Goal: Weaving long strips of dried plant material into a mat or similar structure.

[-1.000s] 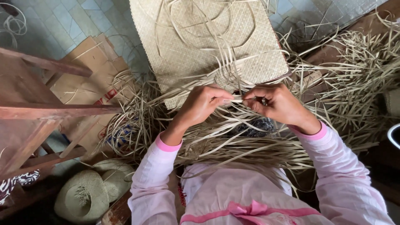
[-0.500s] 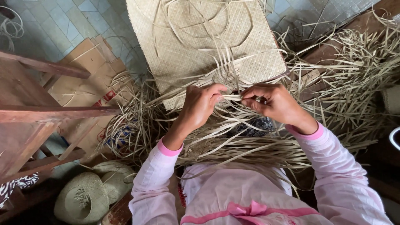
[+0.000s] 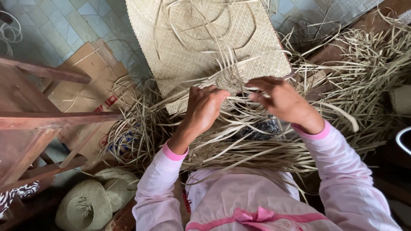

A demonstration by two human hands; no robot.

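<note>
Woven mat (image 3: 205,38) lies far-centre on the tiled floor (image 3: 64,21), most of its area already plaited tight. The near edge isn't closed — loose straw strips (image 3: 239,128) fan out of it twd the person's lap, many unwoven, so by my read the bulk is done and the near border plus a long run of free ends are left.

Left hand (image 3: 203,109) sits at the mat's near edge, fingers curled narrow and pinching a strip or two at the tips. Right hand (image 3: 282,100) is just right of it, fingers loosely spread and arched over the strips; can't tell if it grips anything.

Vs 0.5 s ago: both hands then met on one strip, thumb-and-finger pinch each side. Now the right hand has lifted and opened off that pinch, moving a bit far and right; left hand has hardly shifted. A long strip now curves out to the right past the right wrist — not so placed before.

Around: straw pile (image 3: 368,64) far right, cardboard (image 3: 85,81) and wooden frame (image 3: 38,115) left, straw hats (image 3: 90,201) near left.
</note>
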